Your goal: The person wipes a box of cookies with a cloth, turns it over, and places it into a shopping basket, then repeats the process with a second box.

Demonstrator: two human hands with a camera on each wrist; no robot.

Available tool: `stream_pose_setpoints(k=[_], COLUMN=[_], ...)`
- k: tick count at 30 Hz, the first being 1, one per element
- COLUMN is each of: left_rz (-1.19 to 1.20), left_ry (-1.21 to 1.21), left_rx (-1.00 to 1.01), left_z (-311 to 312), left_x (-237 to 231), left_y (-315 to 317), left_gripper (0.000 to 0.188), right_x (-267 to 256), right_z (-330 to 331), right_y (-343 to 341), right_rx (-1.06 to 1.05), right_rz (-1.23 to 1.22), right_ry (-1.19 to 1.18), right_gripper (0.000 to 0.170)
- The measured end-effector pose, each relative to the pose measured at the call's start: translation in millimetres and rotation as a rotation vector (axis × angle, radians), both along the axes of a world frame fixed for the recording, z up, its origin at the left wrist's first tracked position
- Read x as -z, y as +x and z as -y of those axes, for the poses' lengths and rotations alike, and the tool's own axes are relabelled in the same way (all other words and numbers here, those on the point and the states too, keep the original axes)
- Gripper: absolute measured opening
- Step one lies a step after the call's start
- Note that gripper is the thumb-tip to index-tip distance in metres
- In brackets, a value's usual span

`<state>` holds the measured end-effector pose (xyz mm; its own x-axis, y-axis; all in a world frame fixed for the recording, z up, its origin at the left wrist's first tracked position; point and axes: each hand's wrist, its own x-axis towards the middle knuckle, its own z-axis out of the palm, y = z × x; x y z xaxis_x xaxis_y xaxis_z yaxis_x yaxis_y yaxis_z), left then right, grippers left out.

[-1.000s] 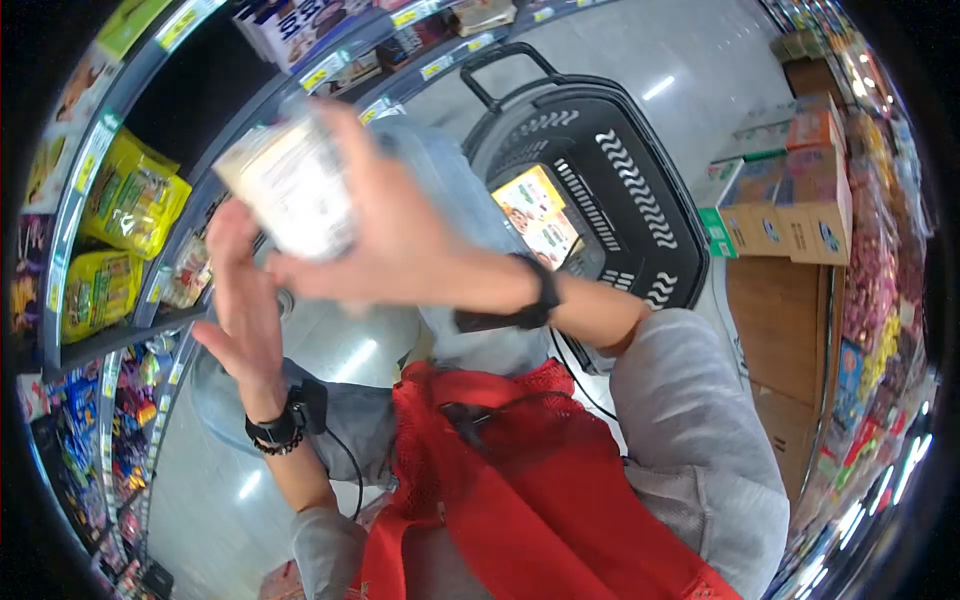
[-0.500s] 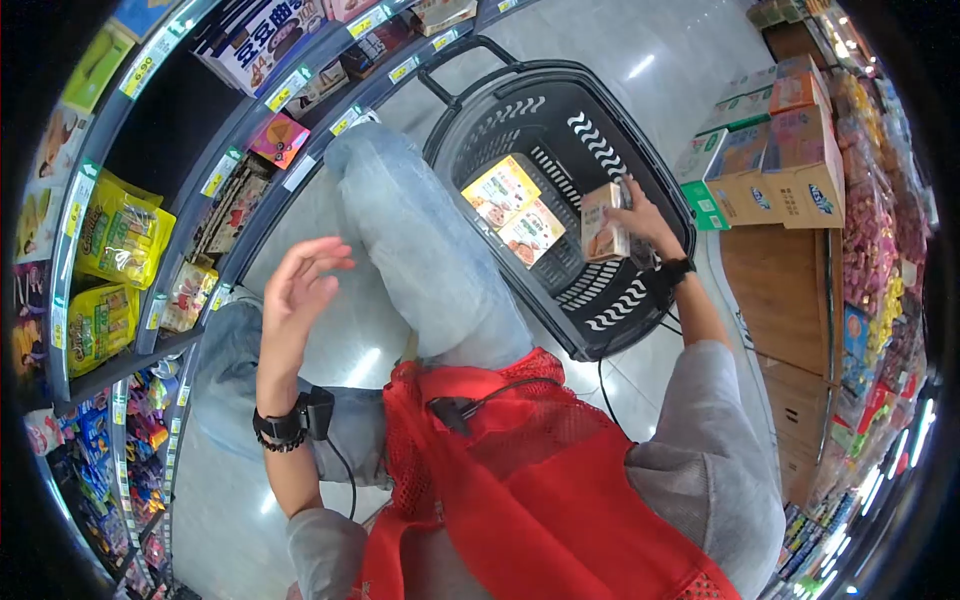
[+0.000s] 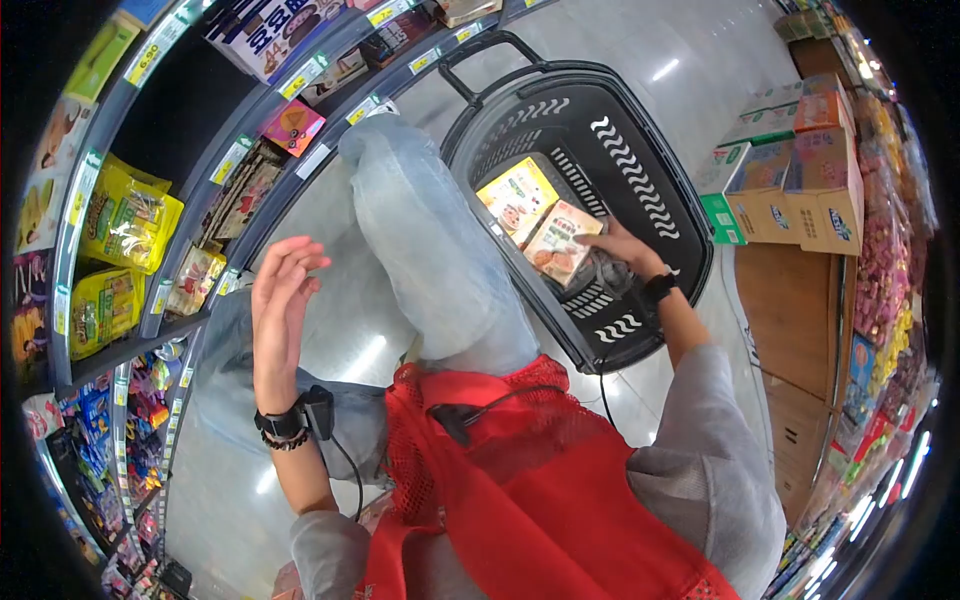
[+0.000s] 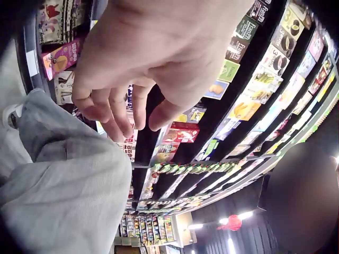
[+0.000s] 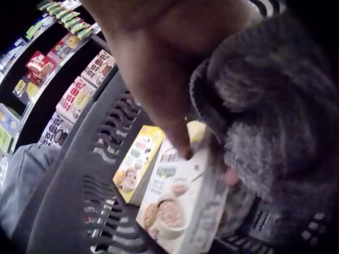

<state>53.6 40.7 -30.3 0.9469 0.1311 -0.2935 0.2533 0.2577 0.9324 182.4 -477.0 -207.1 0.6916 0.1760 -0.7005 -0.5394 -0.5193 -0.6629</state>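
The right hand (image 3: 625, 248) reaches into a black shopping basket (image 3: 650, 150) and pinches a pale box with a food picture (image 3: 562, 243) by its edge. In the right wrist view the thumb of the right hand (image 5: 159, 69) lies on the face of the pale box (image 5: 175, 196), beside a yellow box (image 5: 139, 164). The yellow box (image 3: 518, 198) rests in the basket. Grey fuzzy stuff (image 5: 265, 106) hides part of the right hand. The left hand (image 3: 285, 310) is raised over the lap with relaxed fingers, holding nothing; in the left wrist view the left hand (image 4: 153, 63) hangs before shelves.
Shelves of packaged snacks (image 3: 125, 225) curve along the left. Stacked cartons (image 3: 790, 185) and hanging goods (image 3: 885, 270) line the right. The person's bent knee (image 3: 400, 200) stands between the shelf and the basket. Another person's head (image 4: 302, 198) shows in the left wrist view.
The right hand has carried the pale box from in front of the shelves to the basket, then lowered it beside the yellow box. The left hand has come away from it and stays raised.
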Motion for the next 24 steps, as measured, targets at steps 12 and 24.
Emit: stream_pose_setpoints(k=[12,24], left_rz=[0.018,0.34], left_ry=[-0.07,0.071], left_rx=[0.045,0.275], left_z=[-10,-59], left_x=[-2,-30], left_y=[-7,25], left_gripper=[0.031,0.024], right_x=[11,-169], right_z=[-35,-168], right_y=[-17,72], right_rx=[0.167,-0.676], right_rz=[0.08,0.96], right_ry=[0.096,-0.926], right_gripper=[0.072,0.06])
